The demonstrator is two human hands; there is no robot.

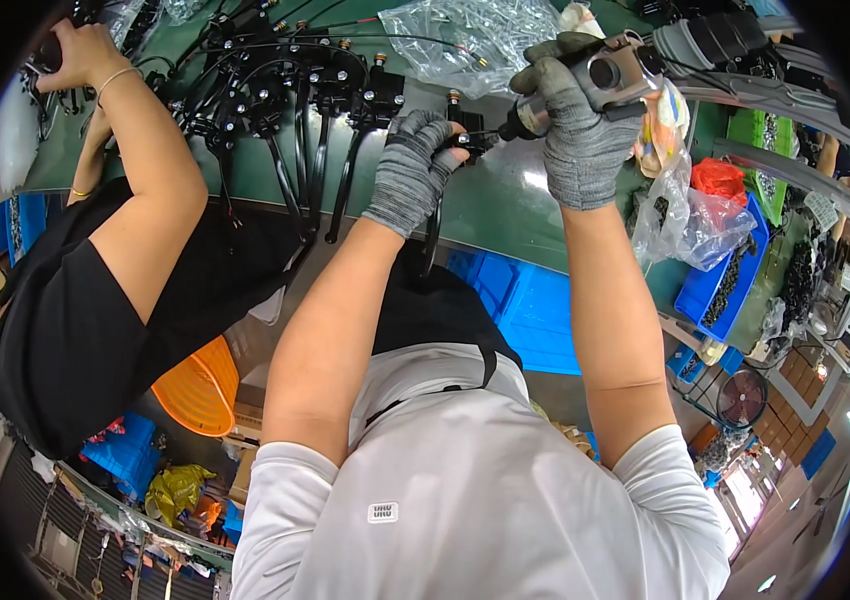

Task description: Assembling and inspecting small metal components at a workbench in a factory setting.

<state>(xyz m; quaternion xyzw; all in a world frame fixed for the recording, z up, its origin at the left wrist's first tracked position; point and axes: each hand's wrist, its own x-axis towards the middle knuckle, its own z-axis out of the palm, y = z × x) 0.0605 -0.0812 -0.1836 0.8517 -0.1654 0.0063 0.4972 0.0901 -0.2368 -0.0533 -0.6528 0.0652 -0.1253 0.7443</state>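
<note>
**Driver on the lever at the green tabletop**

I see my left hand [410,170], gloved in grey, with its grip clenched around a black brake lever assembly [465,140] held just above the green tabletop [505,200]. My right hand [575,130], also gloved, has its grip wrapped tight around a powered screwdriver [610,75], whose tip meets the assembly. A row of black levers [315,110] lies to the left, a clear plastic bag [465,40] behind. A co-worker's arm [145,170] reaches across on my left.

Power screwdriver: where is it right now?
In the head view, upper right: the power screwdriver is gripped in the gloved right hand above the green bench, its tip at the black lever part that the left hand holds.
</note>
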